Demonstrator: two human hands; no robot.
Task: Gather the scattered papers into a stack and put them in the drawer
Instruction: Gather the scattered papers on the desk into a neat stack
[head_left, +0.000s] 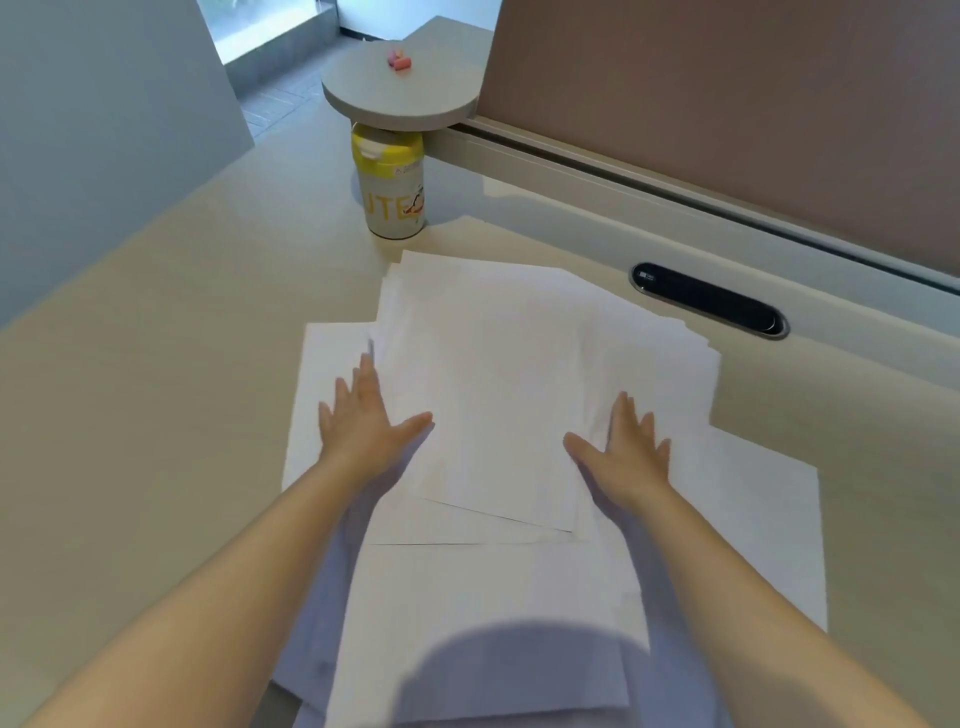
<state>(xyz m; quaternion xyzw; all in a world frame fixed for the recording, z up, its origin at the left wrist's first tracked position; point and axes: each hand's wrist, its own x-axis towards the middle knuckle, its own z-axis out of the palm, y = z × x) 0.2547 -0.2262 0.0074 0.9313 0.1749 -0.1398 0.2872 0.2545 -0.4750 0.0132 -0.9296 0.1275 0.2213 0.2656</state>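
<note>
- Papers (498, 395): white sheets spread loosely over the centre and lower centre of the frame, lying on the beige desk (156, 415); overlapping at differing angles, edges not aligned; the lowest sheets run off the bottom edge of the frame; a rounded shadow falls across them at lower centre.
- Left hand (363, 421): left of centre, palm down, fingers spread and extended; resting flat on the papers near the left edge of the upper sheets; nothing gripped, no fingers curled round an edge.
- Right hand (623, 457): right of centre, palm down, fingers spread; flat on the papers toward the right side of the pile; likewise holding nothing.
- Both forearms bare, entering from the lower corners of the frame; the hands are well apart, with the top sheets between them.
- Bottle (392, 187): yellow lid, pale body with printed letters; upright in the upper centre, just beyond the far edge of the papers, partly under a round grey shelf (400, 96); small pink object (400, 61) on that shelf.
- Dark oval cable slot (709, 301): upper right, set in the desk, near the far right corner of the papers.
- No drawer visible in this view.
</note>
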